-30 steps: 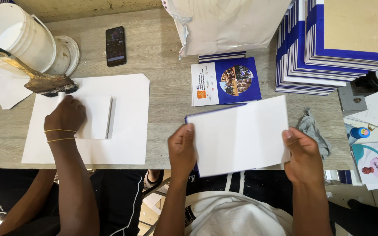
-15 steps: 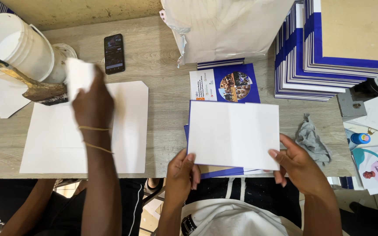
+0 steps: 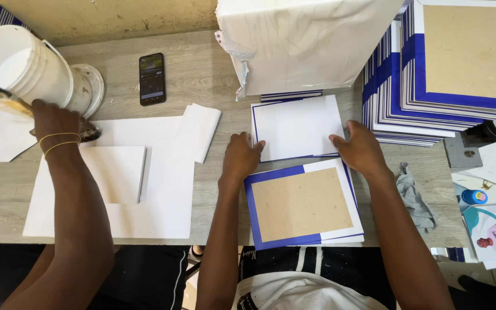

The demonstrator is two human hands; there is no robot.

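At a grey wood-grain worktable (image 3: 213,74), a person is pressing both hands against a white rectangular block of pages with a blue edge (image 3: 298,127), the left hand (image 3: 242,156) flat with fingers curled at its near-left corner and the right hand (image 3: 358,148) spread along its right side, neither closed around it. The block is lying just beyond an opened blue-bordered cover with a bare brown board panel (image 3: 301,203), which is sitting at the table's near edge. A tall stack of similar blue-and-white covers (image 3: 449,74) is waiting at the right, suggesting much work remains, while this one cover looks ready for its pages. Beside them, a co-worker's hand with thin yellow bangles (image 3: 55,123) is gripping a brush handle (image 3: 1,96) at a white plastic bucket (image 3: 21,66), above white paper sheets (image 3: 162,172).
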